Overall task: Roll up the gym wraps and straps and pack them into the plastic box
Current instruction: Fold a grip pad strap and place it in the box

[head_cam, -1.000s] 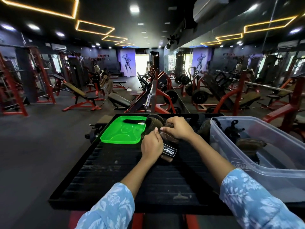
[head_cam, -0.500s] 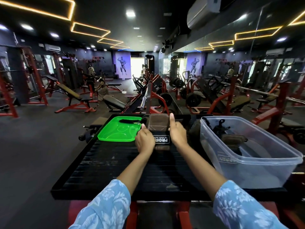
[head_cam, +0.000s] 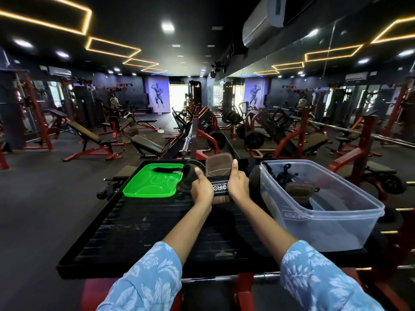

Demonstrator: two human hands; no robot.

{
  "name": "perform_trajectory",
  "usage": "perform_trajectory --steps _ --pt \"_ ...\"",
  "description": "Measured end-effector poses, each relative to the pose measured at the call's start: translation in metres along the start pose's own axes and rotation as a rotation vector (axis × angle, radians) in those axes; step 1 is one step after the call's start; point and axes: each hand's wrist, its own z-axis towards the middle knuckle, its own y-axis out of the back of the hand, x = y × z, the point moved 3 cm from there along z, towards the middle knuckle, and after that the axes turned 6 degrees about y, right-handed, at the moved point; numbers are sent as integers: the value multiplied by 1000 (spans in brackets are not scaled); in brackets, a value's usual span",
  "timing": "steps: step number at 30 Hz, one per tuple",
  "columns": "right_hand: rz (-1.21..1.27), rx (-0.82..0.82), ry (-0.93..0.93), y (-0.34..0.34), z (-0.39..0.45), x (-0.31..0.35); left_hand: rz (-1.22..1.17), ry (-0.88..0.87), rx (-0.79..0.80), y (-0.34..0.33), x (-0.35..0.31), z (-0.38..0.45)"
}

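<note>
A brown leather gym wrap (head_cam: 219, 165) with a black band printed in white letters is held flat between both hands above the black ribbed platform (head_cam: 143, 230). My left hand (head_cam: 201, 188) grips its left edge, thumb on top. My right hand (head_cam: 238, 186) grips its right edge, thumb pointing up. A second brown wrap (head_cam: 187, 178) lies just left of my left hand. The clear plastic box (head_cam: 332, 223) stands at the right with a brown wrap (head_cam: 299, 190) and black straps (head_cam: 284, 175) inside.
The green lid (head_cam: 152, 184) lies at the platform's far left with a black strap (head_cam: 165, 169) on it. A dark rolled item (head_cam: 254, 176) sits between my right hand and the box. Red gym benches and machines fill the floor beyond; a person crouches far left.
The wrap went from a bunched bundle to spread flat between both hands. My right thumb now points up, and the hands sit on either side of the printed band.
</note>
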Motion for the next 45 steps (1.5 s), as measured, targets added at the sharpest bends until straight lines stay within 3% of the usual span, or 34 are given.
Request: perform_trajectory --steps 2,4,7,11,17,21,28,33,40,45 --pt "-42 9 15 7 9 3 9 -70 98 -6 -10 -1" --pt "-73 20 42 20 20 8 -118 -87 399 -20 -16 -3" --pt "-99 73 54 44 42 18 -65 -127 661 -38 -16 1" --pt "-195 174 110 91 56 35 -13 -301 605 -55 -36 -16" --pt "-595 255 475 165 51 71 120 -536 674 -93 -53 -53" --pt "-926 312 464 200 53 71 168 -621 748 -124 -55 -75" --pt "-1292 310 459 250 42 66 178 -692 830 -173 -52 -103" --pt "-1041 674 207 278 46 44 323 -909 864 -199 -51 -129" --pt "-1031 715 277 281 60 24 384 -821 851 -201 -51 -127" --pt "-934 619 321 288 74 9 1055 -837 703 -187 -51 -105"
